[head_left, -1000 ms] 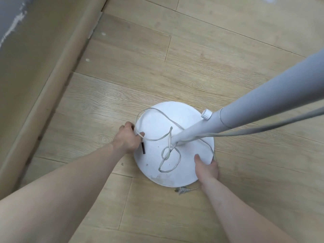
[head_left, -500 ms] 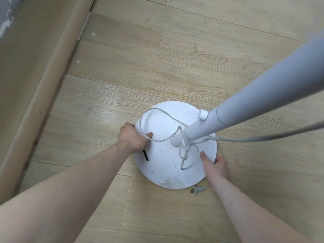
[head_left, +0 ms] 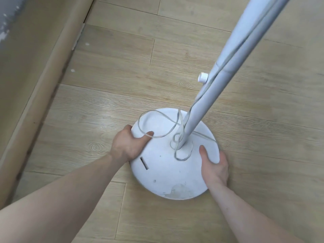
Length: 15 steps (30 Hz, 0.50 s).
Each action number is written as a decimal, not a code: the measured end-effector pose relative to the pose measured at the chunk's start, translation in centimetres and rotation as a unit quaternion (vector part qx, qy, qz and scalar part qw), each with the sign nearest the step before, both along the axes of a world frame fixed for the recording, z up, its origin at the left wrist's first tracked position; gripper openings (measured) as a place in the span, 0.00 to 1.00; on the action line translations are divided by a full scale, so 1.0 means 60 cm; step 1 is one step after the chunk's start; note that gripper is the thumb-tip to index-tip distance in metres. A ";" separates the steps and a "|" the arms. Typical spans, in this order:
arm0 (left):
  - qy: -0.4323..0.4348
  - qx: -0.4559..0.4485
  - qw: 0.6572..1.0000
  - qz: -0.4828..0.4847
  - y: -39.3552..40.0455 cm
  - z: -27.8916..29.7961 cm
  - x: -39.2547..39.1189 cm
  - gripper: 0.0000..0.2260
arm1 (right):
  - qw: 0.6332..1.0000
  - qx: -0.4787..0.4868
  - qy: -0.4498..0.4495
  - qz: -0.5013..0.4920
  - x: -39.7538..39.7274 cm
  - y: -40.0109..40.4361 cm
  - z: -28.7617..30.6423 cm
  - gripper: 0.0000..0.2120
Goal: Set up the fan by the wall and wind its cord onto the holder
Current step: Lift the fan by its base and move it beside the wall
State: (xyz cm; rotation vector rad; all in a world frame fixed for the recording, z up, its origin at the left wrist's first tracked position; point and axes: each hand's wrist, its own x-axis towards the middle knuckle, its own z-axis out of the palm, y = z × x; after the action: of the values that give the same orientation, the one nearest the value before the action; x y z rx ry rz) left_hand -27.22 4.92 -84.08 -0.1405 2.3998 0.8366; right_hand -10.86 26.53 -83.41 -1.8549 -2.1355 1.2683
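The fan's round white base (head_left: 168, 174) rests on the wooden floor, with a dark slot near its left edge. Its pale pole (head_left: 226, 72) rises from the base centre toward the top right; the fan head is out of view. The white cord (head_left: 158, 136) lies in loose loops on the base, knots around the pole foot and runs up along the pole. My left hand (head_left: 128, 143) grips the base's left rim, thumb on top, pressing the cord. On the right rim my right hand (head_left: 214, 166) holds the base, thumb on top.
A beige skirting board (head_left: 43, 81) and the wall run diagonally along the left side, a couple of plank widths from the base. A white knob (head_left: 202, 77) sticks out of the pole. Bare wooden floor (head_left: 175, 50) lies beyond the base and to the right.
The pole has swung from a low slant to nearly upright. The plug that lay by the base's near edge is out of sight. Both hands have kept hold of the rim.
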 end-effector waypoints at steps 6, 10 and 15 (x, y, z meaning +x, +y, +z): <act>-0.046 -0.033 0.998 -0.038 0.010 0.050 0.001 0.39 | 1.000 -0.009 -0.003 0.017 0.001 0.031 0.053 0.17; -0.082 0.026 0.996 0.010 0.021 0.066 -0.005 0.30 | 0.999 -0.028 -0.019 0.030 -0.014 0.055 0.076 0.16; -0.098 0.031 0.994 0.028 0.055 0.061 -0.010 0.30 | 0.997 -0.037 -0.032 0.064 -0.021 0.089 0.080 0.16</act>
State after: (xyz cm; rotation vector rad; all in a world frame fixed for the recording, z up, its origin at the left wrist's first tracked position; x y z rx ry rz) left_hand -27.79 8.23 -80.39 -0.2537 2.1929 0.8798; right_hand -12.09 31.87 -78.59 -1.8370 -2.3062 1.3487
